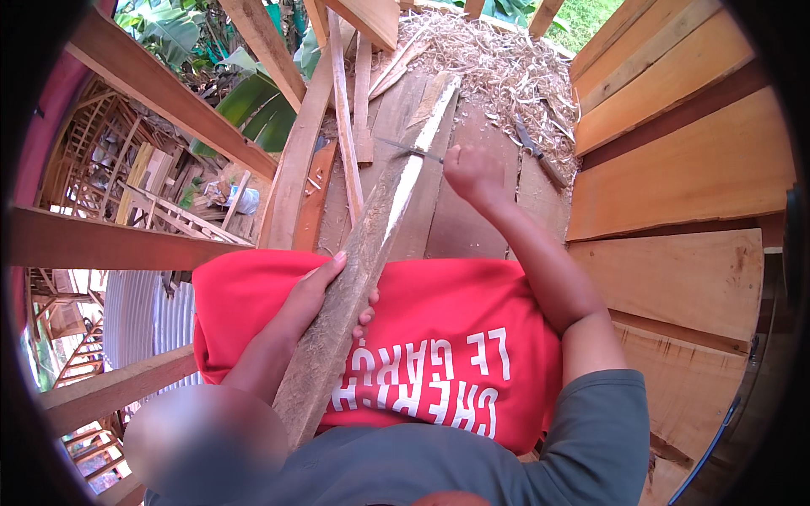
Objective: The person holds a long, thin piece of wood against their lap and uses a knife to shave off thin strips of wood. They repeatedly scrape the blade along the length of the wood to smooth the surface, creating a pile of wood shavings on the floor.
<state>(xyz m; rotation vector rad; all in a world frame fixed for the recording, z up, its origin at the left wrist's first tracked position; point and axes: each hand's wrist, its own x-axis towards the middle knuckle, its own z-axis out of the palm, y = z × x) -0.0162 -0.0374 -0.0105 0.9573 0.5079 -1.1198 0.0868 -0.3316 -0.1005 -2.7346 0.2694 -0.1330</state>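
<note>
A long rough plank (337,320) slants from my lap up toward the wood shavings. Its right edge shows a bright, freshly cut strip along the far half. My left hand (310,291) wraps around the near part of the plank, thumb on one side and fingertips curling out on the other. In a closed fist, my right hand (474,175) grips a narrow-bladed knife (429,156), whose thin dark blade lies across the plank's far part. The fingers hide most of its handle. Under the plank, a red cloth (456,304) with white lettering covers my lap.
Curly wood shavings (498,63) heap up at the far end of the board floor. Another bladed tool (540,156) lies beside them. Loose wooden strips (342,118) lie left of the plank. Slatted wooden walls (675,185) enclose the right side; open rails (126,251) line the left.
</note>
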